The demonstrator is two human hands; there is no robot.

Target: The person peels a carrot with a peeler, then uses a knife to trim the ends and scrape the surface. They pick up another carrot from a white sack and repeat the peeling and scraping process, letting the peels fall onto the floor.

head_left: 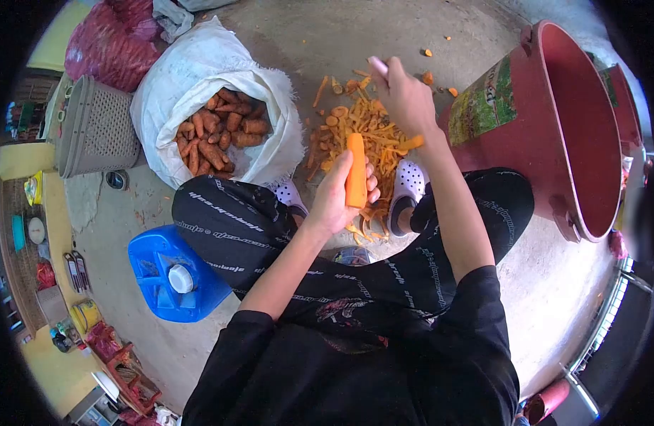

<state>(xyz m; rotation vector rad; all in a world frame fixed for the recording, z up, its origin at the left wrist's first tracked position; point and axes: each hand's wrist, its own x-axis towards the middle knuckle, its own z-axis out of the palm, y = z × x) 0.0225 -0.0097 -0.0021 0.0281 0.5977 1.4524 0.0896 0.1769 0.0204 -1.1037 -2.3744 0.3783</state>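
Bright orange and smooth, a carrot [356,174] is held in the left hand [334,195], with the thumb laid along one side and the fingers curled around the other. Its long axis is pointed away from the body, nearly straight ahead, and its far end is left uncovered beyond the grip. By the right hand [406,98], which is raised farther forward and to the right, a pink handle [378,67] is gripped in closed fingers; whatever is fixed to that handle cannot be made out. The carrot is not touched by the right hand, so the left is clearly the nearer one. Beside the right wrist an orange strip [412,143] is seen (whether skin is touched by it cannot be told).

Beneath and beyond the hands, peelings [355,117] are heaped on the floor [305,32], between a white sack [177,78] of rough, browner carrots [212,153] on the left and a red tub [483,138] on the right. A green and yellow label [487,99] is stuck on the tub, but its lettering cannot be read. Pale, slanted lettering is repeated across the black trousers [231,234], and no brand can be made out with certainty.
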